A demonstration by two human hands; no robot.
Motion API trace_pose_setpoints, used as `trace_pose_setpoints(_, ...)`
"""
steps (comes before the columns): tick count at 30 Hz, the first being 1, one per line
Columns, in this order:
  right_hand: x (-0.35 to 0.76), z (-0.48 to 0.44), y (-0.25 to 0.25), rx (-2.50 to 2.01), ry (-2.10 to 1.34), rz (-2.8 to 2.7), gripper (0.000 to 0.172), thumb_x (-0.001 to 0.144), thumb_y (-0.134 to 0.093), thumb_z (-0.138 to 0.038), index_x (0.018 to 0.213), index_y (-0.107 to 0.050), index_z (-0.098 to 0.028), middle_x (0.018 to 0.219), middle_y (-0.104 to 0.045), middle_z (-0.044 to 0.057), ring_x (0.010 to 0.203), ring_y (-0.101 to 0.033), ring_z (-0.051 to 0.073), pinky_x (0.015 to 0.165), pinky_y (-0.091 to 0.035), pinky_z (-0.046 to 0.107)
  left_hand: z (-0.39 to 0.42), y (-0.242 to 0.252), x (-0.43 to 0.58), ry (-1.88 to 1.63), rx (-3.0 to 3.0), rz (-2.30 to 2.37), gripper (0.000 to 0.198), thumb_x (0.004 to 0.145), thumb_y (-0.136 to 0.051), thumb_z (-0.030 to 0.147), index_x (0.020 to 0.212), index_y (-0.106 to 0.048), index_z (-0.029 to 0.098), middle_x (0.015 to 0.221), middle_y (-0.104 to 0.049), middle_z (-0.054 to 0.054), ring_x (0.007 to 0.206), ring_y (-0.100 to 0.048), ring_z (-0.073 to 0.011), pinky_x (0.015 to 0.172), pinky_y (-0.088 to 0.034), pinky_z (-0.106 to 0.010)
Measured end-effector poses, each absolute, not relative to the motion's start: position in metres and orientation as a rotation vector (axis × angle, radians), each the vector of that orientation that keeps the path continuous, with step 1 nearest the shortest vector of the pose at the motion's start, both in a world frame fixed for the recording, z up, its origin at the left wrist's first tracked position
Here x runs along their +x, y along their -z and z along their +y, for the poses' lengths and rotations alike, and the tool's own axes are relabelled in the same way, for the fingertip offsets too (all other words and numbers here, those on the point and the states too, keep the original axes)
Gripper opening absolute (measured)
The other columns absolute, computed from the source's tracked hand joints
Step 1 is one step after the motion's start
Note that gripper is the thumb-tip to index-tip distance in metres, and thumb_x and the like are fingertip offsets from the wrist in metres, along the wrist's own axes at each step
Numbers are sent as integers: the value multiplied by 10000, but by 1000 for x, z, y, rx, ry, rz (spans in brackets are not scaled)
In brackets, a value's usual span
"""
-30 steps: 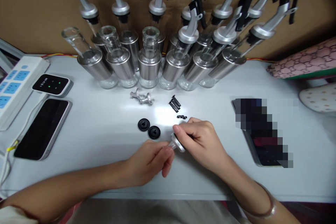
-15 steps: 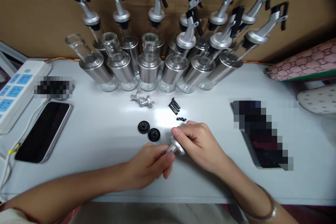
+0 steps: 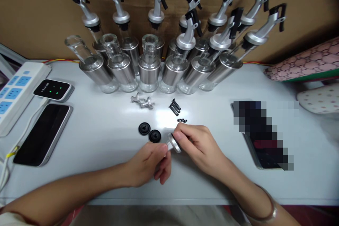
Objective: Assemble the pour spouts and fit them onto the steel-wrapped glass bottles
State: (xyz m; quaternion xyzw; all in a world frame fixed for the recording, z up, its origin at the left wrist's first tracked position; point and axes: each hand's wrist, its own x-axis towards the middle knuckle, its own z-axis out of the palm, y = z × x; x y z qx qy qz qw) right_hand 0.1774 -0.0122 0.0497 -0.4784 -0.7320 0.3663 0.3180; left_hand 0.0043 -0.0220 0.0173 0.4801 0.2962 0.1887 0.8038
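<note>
Together, left hand and right hand — grip closed round a silvery, flanged pourer top — ridged black discs near.

Brown cardboard stands behind the pale table.

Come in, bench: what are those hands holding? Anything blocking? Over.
Left hand on narrow end, right hand at wide end of silver spout. Two black discs just beyond, on table. Nothing visibly blocking.
</note>
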Motion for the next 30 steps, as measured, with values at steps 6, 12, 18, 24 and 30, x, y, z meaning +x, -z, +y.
trace_pose_setpoints(6,177,-15,-51,-1058,-734,-1957,360,976,-411,-288,639,-484,-187,506,-434,-44,462,-386,80,461,-325,216,-20,-36,0,-325,906,585,616,884,-299,701,497,-286,222,365,-422,28,312,-289,-55,337,-230,-203)
trace_pose_setpoints(12,182,-17,-55,-779,-323,-2155,459,1014,-303,-321,666,-554,-160,533,-496,25,532,-398,134,550,-374,314,-14,-45,-7,-222,932,548,653,874,-312,715,449,-273,222,323,-381,26,290,-286,-49,317,-222,-188)
trace_pose_setpoints(18,193,-28,-64,-774,-42,-2337,487,1015,-259,-223,684,-606,-139,605,-578,56,594,-452,154,621,-412,356,-27,-50,-3,-179,657,461,605,862,-338,703,487,-266,234,279,-336,62,222,-226,-54,272,-159,-200)
trace_pose_setpoints(24,186,-16,-53,-766,-180,-2082,408,1000,-309,-287,690,-546,-169,523,-484,-1,518,-387,137,534,-356,310,-18,-67,-7,-160,897,573,571,882,-323,693,569,-341,215,390,-401,55,332,-335,-72,362,-250,-201)
trace_pose_setpoints(30,183,-9,-49,-1061,-863,-1781,495,972,-287,-529,635,-442,-201,549,-408,-35,493,-384,105,483,-304,250,18,-81,-5,-305,2155,693,512,1003,-225,473,657,-467,182,590,-531,3,538,-469,-126,555,-357,-249)
